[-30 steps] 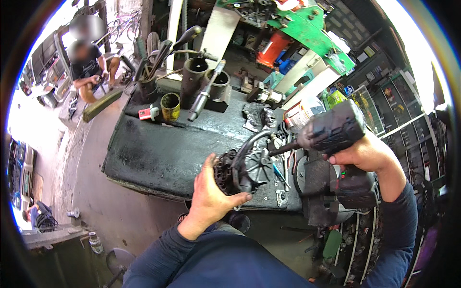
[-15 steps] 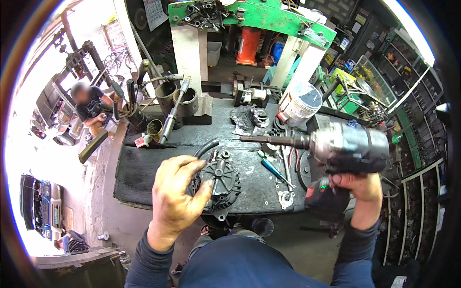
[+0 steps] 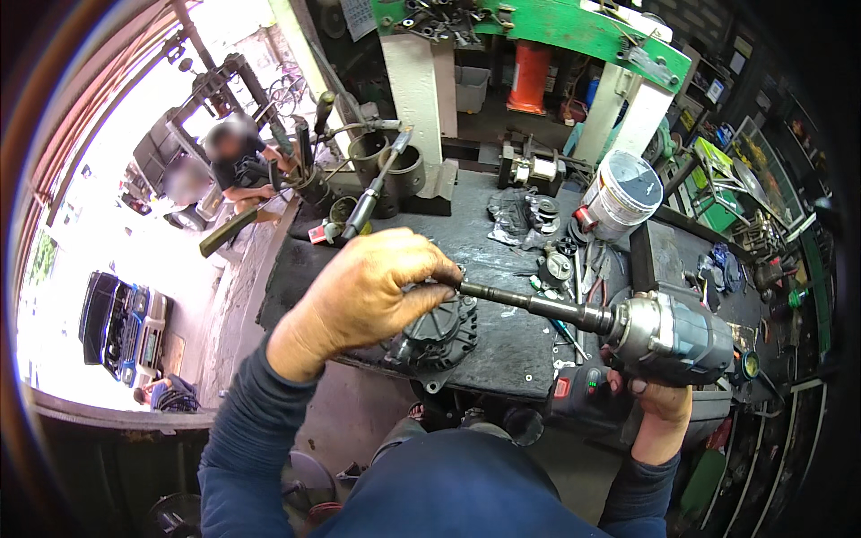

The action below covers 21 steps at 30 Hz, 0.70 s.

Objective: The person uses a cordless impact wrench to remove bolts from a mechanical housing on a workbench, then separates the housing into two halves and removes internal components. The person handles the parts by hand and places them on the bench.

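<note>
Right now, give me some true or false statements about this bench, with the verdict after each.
1. The right hand holds the power tool. True.
2. The ribbed metal part is in the right hand. False: the ribbed metal part rests on the workbench.
3. The left hand has thumb and finger at the tip of the long shaft. True.
4. The white bucket lies on its side. False: the white bucket stands upright.

Daylight from left; outdoor ground [image 3: 202,296] overexposed, nearly white. Interior dim; racks [image 3: 776,457] at right in deep shadow. Pale sheen on black tabletop [image 3: 457,226]. Fisheye bowing of straight edges; corners black, colour fringing along left rim.
</note>
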### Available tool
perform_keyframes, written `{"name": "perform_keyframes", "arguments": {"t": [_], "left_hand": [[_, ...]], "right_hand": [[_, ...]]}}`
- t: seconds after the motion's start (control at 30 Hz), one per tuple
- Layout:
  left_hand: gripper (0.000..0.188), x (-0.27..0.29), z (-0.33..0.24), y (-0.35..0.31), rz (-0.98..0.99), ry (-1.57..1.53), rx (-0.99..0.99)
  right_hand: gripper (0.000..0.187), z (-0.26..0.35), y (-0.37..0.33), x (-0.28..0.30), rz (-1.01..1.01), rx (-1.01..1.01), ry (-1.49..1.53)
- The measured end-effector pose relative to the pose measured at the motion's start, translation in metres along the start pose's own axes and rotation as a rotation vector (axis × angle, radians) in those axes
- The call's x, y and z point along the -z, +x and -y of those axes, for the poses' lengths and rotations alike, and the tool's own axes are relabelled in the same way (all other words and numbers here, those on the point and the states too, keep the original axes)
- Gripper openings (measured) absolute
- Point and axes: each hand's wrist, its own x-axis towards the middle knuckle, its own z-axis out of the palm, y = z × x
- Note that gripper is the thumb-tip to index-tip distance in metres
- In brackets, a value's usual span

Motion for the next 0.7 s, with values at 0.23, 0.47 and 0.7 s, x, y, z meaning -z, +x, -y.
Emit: {"name": "perform_keyframes", "arguments": {"t": [0.23, 0.47, 0.7], "left_hand": [[0.012, 0.054, 0.043, -0.060, -0.177, 0.154, 0.283], [0.020, -0.072, 0.192, -0.226, -0.163, 0.250, 0.957], [0.022, -0.170, 0.232, -0.288, -0.361, 0.201, 1.144]], "right_hand": [[0.081, -0.001, 0.008, -0.005, 0.022, 0.009, 0.017], [0.072, 0.029, 0.013, -0.032, 0.017, -0.024, -0.252], [0.057, 0.097, 0.047, -0.126, 0.159, -0.139, -0.769]]}}
